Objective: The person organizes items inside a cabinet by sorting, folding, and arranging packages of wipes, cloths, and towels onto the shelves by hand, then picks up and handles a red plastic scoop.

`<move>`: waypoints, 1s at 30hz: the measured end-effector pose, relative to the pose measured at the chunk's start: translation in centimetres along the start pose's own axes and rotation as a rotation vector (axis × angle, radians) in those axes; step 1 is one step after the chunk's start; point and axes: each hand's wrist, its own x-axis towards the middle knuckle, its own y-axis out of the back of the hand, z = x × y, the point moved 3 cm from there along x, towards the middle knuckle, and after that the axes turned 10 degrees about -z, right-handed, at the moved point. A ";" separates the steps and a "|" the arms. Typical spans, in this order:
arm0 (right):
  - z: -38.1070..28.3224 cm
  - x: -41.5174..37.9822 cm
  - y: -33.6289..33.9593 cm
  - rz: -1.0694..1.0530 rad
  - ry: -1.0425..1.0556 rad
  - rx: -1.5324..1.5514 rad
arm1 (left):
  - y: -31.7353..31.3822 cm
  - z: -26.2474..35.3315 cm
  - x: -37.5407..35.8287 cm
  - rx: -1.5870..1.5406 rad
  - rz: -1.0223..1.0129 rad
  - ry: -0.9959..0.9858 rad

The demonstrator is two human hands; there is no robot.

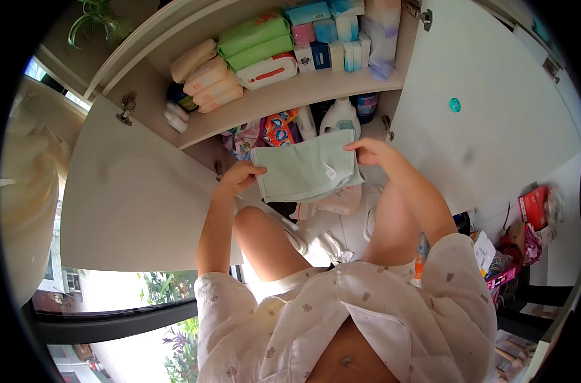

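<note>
A pale green cloth (306, 171) with a small white tag is stretched flat between my hands, in front of the open cabinet. My left hand (242, 175) pinches its left edge, thumb on top. At the upper right corner, my right hand (369, 152) grips the cloth the same way. Partly covered by the cloth, a pinkish bottle (340, 202) lies just beneath it. Behind its upper edge stand a white detergent jug (341, 119) and an orange and purple packet (279, 131) in the lower compartment.
Green packs (255, 41), peach-coloured packs (214, 89) and several small boxes fill the upper shelf (290, 102). Cabinet doors stand wide on the left (137, 191) and right (488, 108). A crumpled white cloth (329, 247) lies on the floor. A pink basket (504, 277) holds items at right.
</note>
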 end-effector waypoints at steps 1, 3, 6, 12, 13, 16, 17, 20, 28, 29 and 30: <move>0.2 -0.1 0.2 -0.008 -0.001 -0.004 | 0.4 -0.3 0.1 0.186 0.056 0.080; 0.6 -0.4 0.8 0.092 -0.067 -0.072 | -1.1 -0.7 -0.1 0.196 0.080 -0.078; -0.8 -1.5 -0.9 0.183 0.074 -0.251 | -3.0 2.2 -2.2 0.187 0.252 -0.602; -2.6 -2.2 -1.9 0.166 0.226 -0.227 | -0.7 2.4 -1.7 0.428 0.472 -0.591; -2.6 -2.3 -2.3 0.080 0.184 -0.153 | -1.0 2.4 -1.9 0.136 0.331 -0.396; -2.3 -1.1 -0.5 0.011 0.032 -0.112 | -1.5 1.2 -2.1 -0.191 0.104 -0.134; -2.0 -1.2 0.1 0.017 0.033 -0.109 | -1.6 0.9 -1.9 -0.227 0.028 -0.084; -3.0 -2.9 -2.2 0.082 0.168 -0.191 | -2.3 2.4 -3.1 -0.149 0.076 -0.355; -6.9 -4.4 -4.9 -0.360 0.697 -0.296 | -2.3 7.4 -6.8 -0.247 0.011 -1.047; -7.2 -4.4 -5.2 -0.365 0.770 -0.468 | -2.6 7.7 -6.9 -0.084 -0.131 -1.111; -7.2 -4.7 -6.0 -0.284 0.767 -0.454 | -2.6 7.4 -6.7 -0.124 -0.092 -1.095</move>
